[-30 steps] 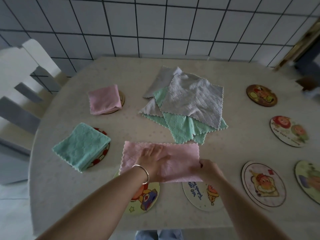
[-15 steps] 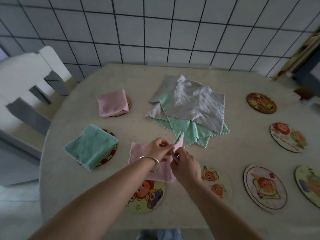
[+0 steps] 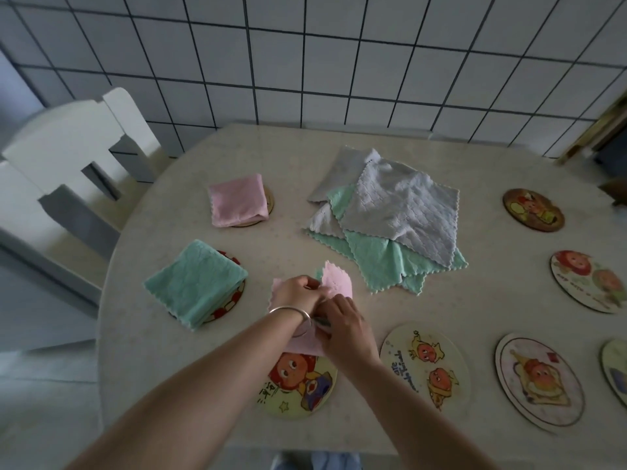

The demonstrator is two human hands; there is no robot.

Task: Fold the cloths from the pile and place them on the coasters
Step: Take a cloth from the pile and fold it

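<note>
Both hands meet over a small pink cloth (image 3: pixel 337 282) near the table's front. My left hand (image 3: pixel 298 293) pinches its upper edge, and my right hand (image 3: pixel 344 325) grips it just below, with one corner standing up. The cloth's lower part overlaps a cartoon coaster (image 3: pixel 298 388). The pile (image 3: pixel 397 212) of grey and green cloths lies flat at the table's middle. A folded pink cloth (image 3: pixel 237 200) rests on a coaster at the back left. A folded green cloth (image 3: pixel 195 283) covers a red coaster at the left.
Bare cartoon coasters lie at the front middle (image 3: pixel 425 366), front right (image 3: pixel 539 378), right (image 3: pixel 592 281) and back right (image 3: pixel 532 209); another shows at the right edge (image 3: pixel 615 369). A white chair (image 3: pixel 68 164) stands left of the beige table (image 3: pixel 169 368). A tiled wall rises behind.
The pink cloth lay spread as a long strip under both hands. My right hand has brought its right end over to the left, so it is now about half as wide.
</note>
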